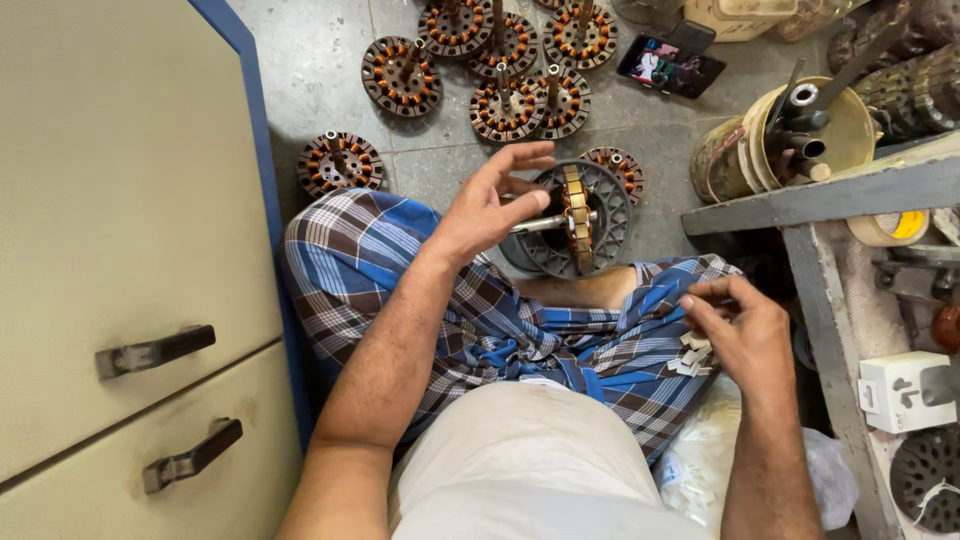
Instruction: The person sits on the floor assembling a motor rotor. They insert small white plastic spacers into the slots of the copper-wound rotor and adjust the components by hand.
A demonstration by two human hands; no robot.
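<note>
— Closest to me sits the pale shirt (530, 460) at six o'clock, with the checked blue cloth (400, 270) over both knees just above it. What do you see from there?

— Both arms run up from the bottom edge. Where is the left hand?

— I see my left hand (490, 205) just above centre, toward twelve o'clock. Its fingers (520, 160) are spread wide, the thumb and lower fingertips resting on the steel shaft (535, 224) of a stator (575, 215) that stands on edge over a dark round ribbed cover (605, 210).

— And the right?

— My right hand (745, 325) is at three o'clock, over the right knee. Its fingers are drawn narrow, pinched near small white slips (692, 352); I cannot tell if one is actually gripped. A clear bag of the same white pieces (700, 460) lies at five o'clock.

— What else is around?

— More copper-wound stators (500, 60) lie on the stone floor (310, 60) at twelve o'clock, a phone (670, 65) at one o'clock, a bucket (760, 140) at two, a beige cabinet (120, 220) at nine.
</note>
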